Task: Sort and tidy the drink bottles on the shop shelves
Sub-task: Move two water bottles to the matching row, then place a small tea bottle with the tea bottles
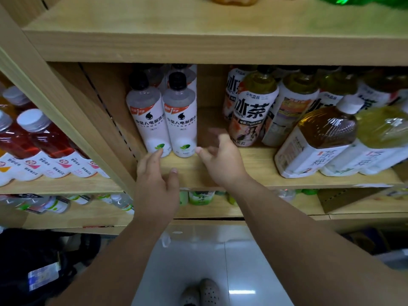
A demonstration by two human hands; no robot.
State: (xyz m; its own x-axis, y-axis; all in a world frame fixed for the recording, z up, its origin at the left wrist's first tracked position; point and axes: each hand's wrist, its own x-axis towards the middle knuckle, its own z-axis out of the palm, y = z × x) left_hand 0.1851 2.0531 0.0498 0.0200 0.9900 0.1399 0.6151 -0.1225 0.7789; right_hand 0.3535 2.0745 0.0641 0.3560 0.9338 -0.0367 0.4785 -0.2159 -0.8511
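Your left hand (pixel 154 182), fingers loose and empty, sits at the foot of the two white bottles (pixel 180 120), centre frame. Your right hand (pixel 223 162) is spread wide, holding nothing, just beside them.

- The left hand (pixel 156 184) is showing bare, with a short, trimmed nail on the thumb.
- The right hand (pixel 223 164) is also showing bare; its fingers are coming out blurred, and one short, pale nail is showing at a fingertip.
- Behind the left hand's wrist, the left forearm (pixel 123 250) is running uncovered all the way to the picture's lower edge.
- Behind the right hand's wrist, the right forearm (pixel 298 235) is likewise running uncovered to the picture's right edge.
- Far below both hands, the person is wearing a pair of pale clogs (pixel 208 291) with rounded toes and small holes dotting the uppers.
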